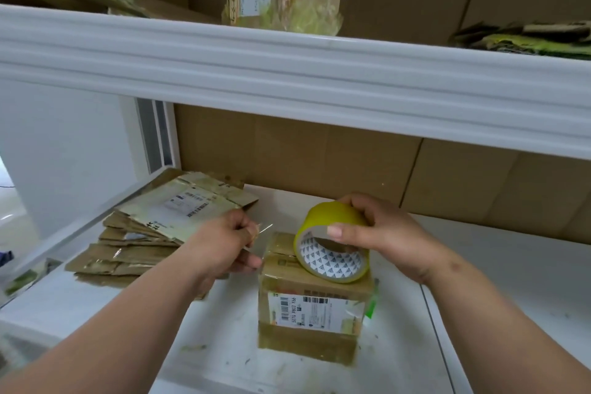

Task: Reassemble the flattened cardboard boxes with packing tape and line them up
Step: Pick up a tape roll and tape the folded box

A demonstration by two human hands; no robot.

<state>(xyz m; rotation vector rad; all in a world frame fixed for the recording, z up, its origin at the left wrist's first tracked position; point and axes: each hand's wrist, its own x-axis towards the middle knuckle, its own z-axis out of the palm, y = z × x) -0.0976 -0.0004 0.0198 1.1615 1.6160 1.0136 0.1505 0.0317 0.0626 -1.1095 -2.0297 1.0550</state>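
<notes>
White shelf [479,265], cardboard backing [319,153], flattened boxes [144,233]

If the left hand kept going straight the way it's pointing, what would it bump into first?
Most likely the tape roll that the right hand holds on top of the box. The left hand points rightward, pinching the clear tape end, though depth is hard to judge.

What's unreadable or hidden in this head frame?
- Far side of the small box: hidden by the box itself.
- Its label text: too small.
- Tape end pinched by the left hand: clear film, edge barely visible.
- Lower sheets of the flattened stack: covered by upper sheets.
- Tape roll: rim partly covered by the right hand.
</notes>
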